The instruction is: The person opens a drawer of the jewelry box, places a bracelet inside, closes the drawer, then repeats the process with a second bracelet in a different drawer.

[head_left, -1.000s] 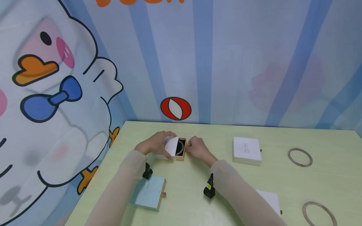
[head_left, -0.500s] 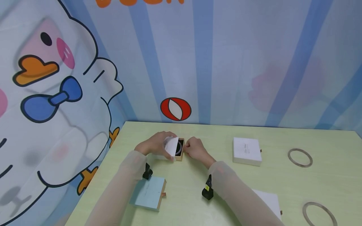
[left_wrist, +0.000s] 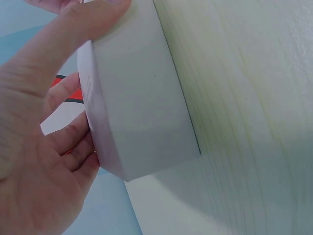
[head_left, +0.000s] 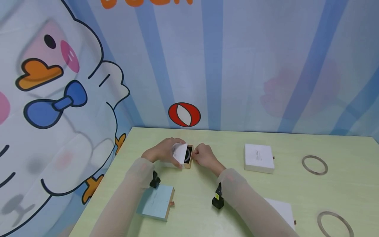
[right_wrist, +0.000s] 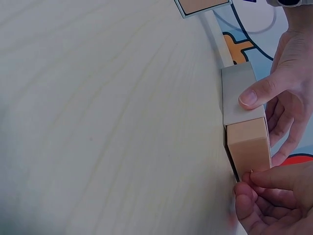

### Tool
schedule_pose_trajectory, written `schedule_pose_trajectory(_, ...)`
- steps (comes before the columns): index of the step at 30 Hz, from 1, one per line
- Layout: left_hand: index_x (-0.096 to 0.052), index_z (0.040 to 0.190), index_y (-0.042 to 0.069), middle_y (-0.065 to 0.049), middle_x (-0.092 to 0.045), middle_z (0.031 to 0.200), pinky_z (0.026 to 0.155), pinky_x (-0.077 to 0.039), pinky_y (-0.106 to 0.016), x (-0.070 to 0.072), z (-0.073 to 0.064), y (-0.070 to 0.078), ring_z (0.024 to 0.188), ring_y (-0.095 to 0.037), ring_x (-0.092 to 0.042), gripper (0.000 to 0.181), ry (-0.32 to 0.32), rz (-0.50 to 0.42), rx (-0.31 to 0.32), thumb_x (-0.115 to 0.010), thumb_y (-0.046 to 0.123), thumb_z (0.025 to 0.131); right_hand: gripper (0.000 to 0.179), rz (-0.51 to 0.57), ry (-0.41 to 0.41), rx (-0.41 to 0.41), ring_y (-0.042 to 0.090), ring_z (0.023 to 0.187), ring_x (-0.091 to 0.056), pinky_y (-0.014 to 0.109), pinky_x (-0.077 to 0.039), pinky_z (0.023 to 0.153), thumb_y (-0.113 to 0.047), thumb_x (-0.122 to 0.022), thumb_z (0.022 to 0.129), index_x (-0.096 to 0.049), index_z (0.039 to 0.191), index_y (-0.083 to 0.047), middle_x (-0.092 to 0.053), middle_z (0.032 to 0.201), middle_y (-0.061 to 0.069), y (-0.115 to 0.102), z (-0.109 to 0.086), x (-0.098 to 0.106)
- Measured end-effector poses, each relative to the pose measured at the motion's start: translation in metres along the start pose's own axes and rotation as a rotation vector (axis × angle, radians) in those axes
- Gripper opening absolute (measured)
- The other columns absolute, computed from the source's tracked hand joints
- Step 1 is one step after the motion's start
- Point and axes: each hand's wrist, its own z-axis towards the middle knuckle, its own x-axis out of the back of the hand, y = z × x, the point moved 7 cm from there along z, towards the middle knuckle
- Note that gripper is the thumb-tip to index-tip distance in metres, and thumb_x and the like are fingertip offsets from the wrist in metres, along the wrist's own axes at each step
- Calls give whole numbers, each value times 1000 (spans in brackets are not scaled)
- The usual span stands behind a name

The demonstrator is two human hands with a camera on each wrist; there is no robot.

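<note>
At the back left of the table, my left hand point(head_left: 164, 149) grips the white sleeve point(head_left: 179, 152) of a drawer-style gift box. Its thumb lies along one side of the sleeve point(left_wrist: 139, 98), and the fingers are on the top. A tan drawer point(right_wrist: 248, 142) sticks partly out of the right end. Inside its dark lining a grey bangle point(head_left: 189, 153) is partly visible. My right hand point(head_left: 206, 156) is at the drawer's outer end, its thumb and forefinger pinching the small pull tab, which the fingertips mostly hide.
A light blue box point(head_left: 157, 201) lies nearer, beneath the left forearm. Right of the hands stands a white box point(head_left: 258, 158), and another white box point(head_left: 281, 210) is partly behind the right sleeve. Two grey bangles, one farther point(head_left: 305, 168) and one nearer point(head_left: 321, 223), lie at the right.
Since a second ago, the drawer has slid slightly left into the sleeve, and my right hand has moved left with it. Over the last half second both hands look still.
</note>
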Motion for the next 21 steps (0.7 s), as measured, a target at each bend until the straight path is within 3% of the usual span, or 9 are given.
schedule_pose_trajectory(21,-56,139,16,-5,-55,134,97,-46,-46,1,-3,3,116,-24,-48,89,2,-9,4,-98,30,62,28,-11,-12,-3,9,44,-40,21,-30,47,5,-61,89,-67,62,5,-43,44,-6,0,4,-4)
